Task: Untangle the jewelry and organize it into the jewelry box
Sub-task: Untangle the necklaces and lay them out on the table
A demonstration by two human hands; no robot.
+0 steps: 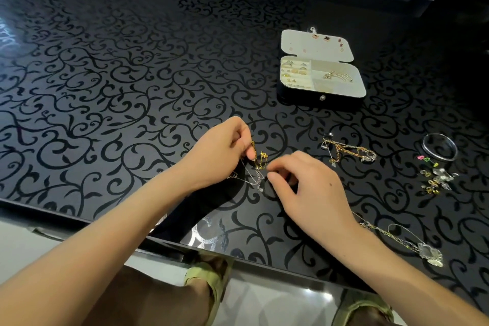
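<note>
Left grip (225, 148): pinches tangled chains (258, 167) near the worktop (132, 74) front edge.
Right grip (309, 188): fingers curled beside the tangle; hold not discernible.
Jewelry box (304, 99): open, well behind both.

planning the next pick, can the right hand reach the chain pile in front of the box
Probably yes: the chain pile lies on the table just beyond the right hand, nothing between, though that hand seems busy at the tangle.

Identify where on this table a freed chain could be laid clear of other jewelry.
Free: the broad table left of the jewelry box and beyond the left hand. Crowded: right of the right hand, with chain pile, bangle, earrings, pendant necklace.
</note>
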